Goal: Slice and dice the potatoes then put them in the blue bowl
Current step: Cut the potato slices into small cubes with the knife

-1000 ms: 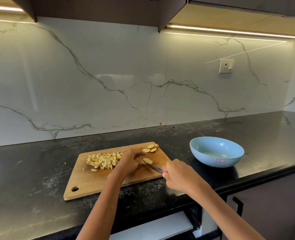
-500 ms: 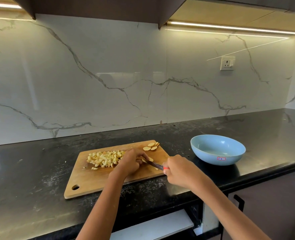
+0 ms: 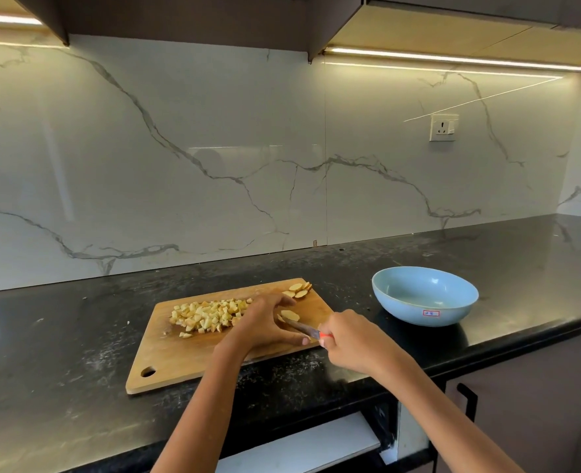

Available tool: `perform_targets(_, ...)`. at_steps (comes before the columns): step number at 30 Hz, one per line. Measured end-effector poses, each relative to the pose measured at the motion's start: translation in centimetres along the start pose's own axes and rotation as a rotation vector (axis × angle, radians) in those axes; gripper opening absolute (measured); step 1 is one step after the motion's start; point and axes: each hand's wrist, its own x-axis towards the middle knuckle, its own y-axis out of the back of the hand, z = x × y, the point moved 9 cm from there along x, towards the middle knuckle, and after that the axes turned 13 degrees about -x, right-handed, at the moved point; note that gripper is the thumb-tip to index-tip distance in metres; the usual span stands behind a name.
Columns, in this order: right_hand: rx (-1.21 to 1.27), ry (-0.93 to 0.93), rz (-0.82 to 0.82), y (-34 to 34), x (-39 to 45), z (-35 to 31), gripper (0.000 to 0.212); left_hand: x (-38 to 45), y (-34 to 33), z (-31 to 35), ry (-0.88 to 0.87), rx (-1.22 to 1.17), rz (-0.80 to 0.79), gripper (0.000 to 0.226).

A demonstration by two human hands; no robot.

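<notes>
L hand (image 3: 265, 324) opened flat; knife (image 3: 302, 327) prob. on slice (image 3: 289, 315).

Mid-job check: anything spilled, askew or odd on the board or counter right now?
Nothing serious. A few stray cubes lie just apart from the diced pile, still on the cutting board. The blue bowl sits upright and empty.

diced potatoes (image 3: 207, 315) on board (image 3: 166, 356); bowl (image 3: 424, 295) right.

Marble backsplash (image 3: 214, 148), black countertop (image 3: 43, 336), socket (image 3: 443, 128), under-cabinet lights (image 3: 452, 58).
</notes>
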Motion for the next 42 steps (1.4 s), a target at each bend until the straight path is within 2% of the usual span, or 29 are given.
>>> perform_targets(4, 0.021, 0.016, 0.026, 0.1, 0.3, -0.2, 0.024, 0.1, -0.3, 0.0, -0.012, 0.046, 0.0, 0.058)
perform_targets(9, 0.048, 0.054, 0.033, 0.3, 0.5, -0.1, 0.042, -0.1, -0.2, 0.4, -0.025, 0.037, 0.026, 0.036)
perform_targets(12, 0.083, 0.067, 0.024, 0.3, 0.4, 0.1, 0.039, -0.3, -0.1, 0.6, -0.022, 0.04, 0.02, 0.028)
perform_targets(15, 0.119, 0.071, 0.022, 0.4, 0.3, 0.2, 0.027, -0.4, -0.1, 0.6, -0.02, 0.041, 0.027, 0.03)
perform_targets(18, 0.151, 0.06, 0.039, 1.0, 0.1, 0.9, 0.031, -0.3, 0.3, -0.2, 0.003, 0.049, 0.046, 0.041)
perform_targets(21, 0.171, 0.04, 0.059, 1.7, -0.2, 1.8, 0.031, -0.3, 1.5, -0.2, -0.01, 0.024, 0.093, 0.027)
perform_targets(24, 0.184, 0.027, 0.083, 1.9, -0.3, 2.5, 0.032, -0.4, 2.1, 0.1, -0.038, 0.037, 0.129, 0.028)
perform_targets(29, 0.418, -0.016, 0.267, 0.8, 0.5, 2.9, 0.015, -0.1, 1.6, 0.0, -0.018, 0.076, 0.113, 0.028)
perform_targets(32, 0.504, -0.089, 0.33, -0.7, 1.3, 2.6, 0.021, 0.0, 2.0, -0.1, -0.018, 0.144, 0.178, 0.015)
perform_targets(38, 0.449, -0.175, 0.275, -2.8, 3.7, 1.0, 0.014, -0.1, 2.1, -0.6, -0.013, 0.121, 0.201, 0.014)
perform_targets(42, 0.395, -0.204, 0.287, -2.8, 4.4, 0.5, 0.017, -0.1, 2.0, -0.5, -0.024, 0.1, 0.194, 0.013)
